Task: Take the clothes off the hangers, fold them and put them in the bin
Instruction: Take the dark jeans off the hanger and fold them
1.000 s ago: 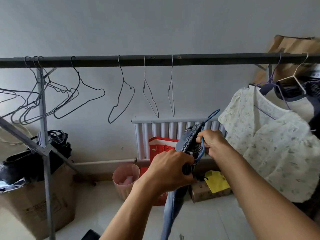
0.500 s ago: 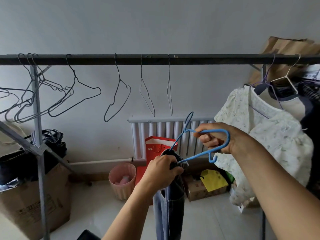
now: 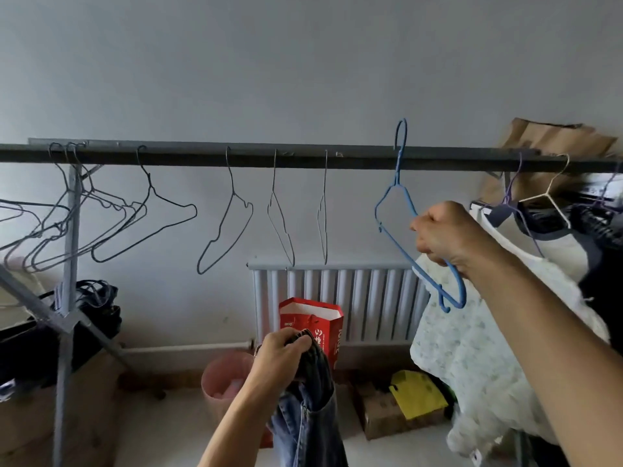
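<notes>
In the head view, the blue hanger (image 3: 404, 252) has been pulled free of the jeans (image 3: 310, 406) within the last second and lifted to the rail (image 3: 303, 158). Its hook is now seen at the top edge of the rail, though whether it is fully seated cannot be told. The hanger's lower end is gripped by the curled fingers of the right hand (image 3: 445, 234). The jeans have been lowered and are held bunched at the top in the closed left hand (image 3: 279, 355), hanging below the frame's edge in front of the radiator.

This garment is judged to be off its hanger, with folding and binning yet to be done. A floral blouse (image 3: 472, 348) remains hung to the right.
</notes>
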A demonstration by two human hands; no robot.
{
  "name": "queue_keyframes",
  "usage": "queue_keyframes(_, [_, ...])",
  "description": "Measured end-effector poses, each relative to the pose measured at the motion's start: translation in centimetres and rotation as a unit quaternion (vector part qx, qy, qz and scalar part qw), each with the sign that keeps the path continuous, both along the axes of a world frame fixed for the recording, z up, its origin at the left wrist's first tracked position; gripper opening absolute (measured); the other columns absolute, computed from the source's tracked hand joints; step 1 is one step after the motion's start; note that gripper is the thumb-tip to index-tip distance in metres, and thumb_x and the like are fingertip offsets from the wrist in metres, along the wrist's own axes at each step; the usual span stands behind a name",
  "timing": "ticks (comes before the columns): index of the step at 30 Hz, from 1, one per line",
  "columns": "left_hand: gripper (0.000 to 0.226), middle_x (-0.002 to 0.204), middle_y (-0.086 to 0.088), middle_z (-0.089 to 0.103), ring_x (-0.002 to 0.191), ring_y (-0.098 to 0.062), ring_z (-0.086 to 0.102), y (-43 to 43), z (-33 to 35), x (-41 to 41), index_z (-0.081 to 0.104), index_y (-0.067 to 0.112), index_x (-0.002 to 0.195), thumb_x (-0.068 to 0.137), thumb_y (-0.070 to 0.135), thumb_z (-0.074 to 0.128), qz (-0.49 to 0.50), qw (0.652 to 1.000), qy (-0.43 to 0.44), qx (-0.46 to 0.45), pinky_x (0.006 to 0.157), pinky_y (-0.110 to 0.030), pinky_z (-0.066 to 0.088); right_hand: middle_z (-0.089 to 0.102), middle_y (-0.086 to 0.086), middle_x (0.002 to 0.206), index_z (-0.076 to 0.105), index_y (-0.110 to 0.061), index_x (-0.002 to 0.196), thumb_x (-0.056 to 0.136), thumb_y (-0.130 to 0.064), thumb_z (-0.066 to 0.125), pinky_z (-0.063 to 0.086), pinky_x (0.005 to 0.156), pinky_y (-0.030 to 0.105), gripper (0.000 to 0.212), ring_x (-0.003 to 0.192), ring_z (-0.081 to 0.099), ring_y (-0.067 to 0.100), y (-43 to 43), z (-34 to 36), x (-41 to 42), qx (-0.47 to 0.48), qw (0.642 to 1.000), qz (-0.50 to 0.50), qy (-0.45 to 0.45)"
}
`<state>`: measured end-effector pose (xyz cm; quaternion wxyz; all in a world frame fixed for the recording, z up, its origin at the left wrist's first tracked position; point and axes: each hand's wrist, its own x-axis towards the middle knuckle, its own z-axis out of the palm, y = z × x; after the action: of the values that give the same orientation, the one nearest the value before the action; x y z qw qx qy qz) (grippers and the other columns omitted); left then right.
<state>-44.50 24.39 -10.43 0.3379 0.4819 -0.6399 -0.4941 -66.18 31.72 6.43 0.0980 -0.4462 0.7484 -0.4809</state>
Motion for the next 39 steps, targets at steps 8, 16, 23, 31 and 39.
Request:
queue_keyframes(8, [0.015, 0.083, -0.007, 0.073, 0.081, -0.023, 0.072, -0.1, 3.0, 1.2, 0.072, 0.019, 0.084, 0.095, 0.02, 0.061, 0.015, 0.996, 0.078, -0.028, 0.076, -0.04, 0.061, 0.045, 0.01, 0.066, 0.037, -0.014, 0.066, 0.093, -0.007, 0.04, 0.026, 0.047, 0.024, 0.028, 0.049, 0.034, 0.017, -6.0, -1.4, -2.4, 0.032, 0.995, -0.049, 0.085])
queue_keyframes(16, [0.011, 0.075, -0.001, 0.074, 0.07, -0.018, 0.07, 1.3, 7.3, 1.5, 0.077, 0.021, 0.082, 0.089, 0.022, 0.069, -0.016, 0.993, 0.051, -0.102, 0.064, -0.029, 0.055, 0.053, 0.011, 0.081, 0.047, -0.013, 0.079, 0.096, -0.018, 0.045, 0.034, 0.059, 0.031, 0.018, 0.07, 0.047, 0.028, -4.1, -3.1, -1.0, 0.146, 0.959, -0.109, 0.219])
queue_keyframes(23, [0.007, 0.068, -0.006, 0.073, 0.065, -0.016, 0.066, 1.2, 9.3, 0.9, 0.08, 0.017, 0.076, 0.081, 0.019, 0.075, -0.059, 0.983, 0.047, -0.168, 0.069, -0.039, 0.054, 0.055, -0.002, 0.113, 0.047, -0.022, 0.123, 0.075, -0.055, 0.072, 0.049, 0.087, 0.035, 0.064, 0.102, 0.056, 0.017, 1.3, -5.1, 9.1, 0.086, 0.974, 0.145, 0.153])
queue_keyframes(31, [0.015, 0.093, 0.007, 0.075, 0.091, -0.01, 0.069, 1.1, 8.9, 3.8, 0.076, 0.027, 0.098, 0.083, 0.026, 0.076, -0.118, 0.966, 0.044, -0.226, 0.088, -0.029, 0.054, 0.067, -0.002, 0.086, 0.062, -0.016, 0.099, 0.087, -0.028, 0.068, 0.053, 0.07, 0.033, 0.018, 0.082, 0.065, 0.014, -0.7, -10.0, 10.9, -0.033, 0.987, 0.156, 0.007])
queue_keyframes(39, [0.06, 0.106, 0.001, 0.074, 0.101, -0.019, 0.07, 0.0, 0.5, 12.4, 0.065, 0.027, 0.115, 0.061, 0.022, 0.09, -0.145, 0.983, -0.043, -0.107, 0.09, -0.037, 0.056, 0.067, 0.004, 0.076, 0.066, -0.009, 0.079, 0.09, -0.024, 0.067, 0.054, 0.079, 0.044, 0.018, 0.08, 0.067, 0.028, -0.3, -9.2, 9.6, -0.123, 0.977, 0.113, -0.132])
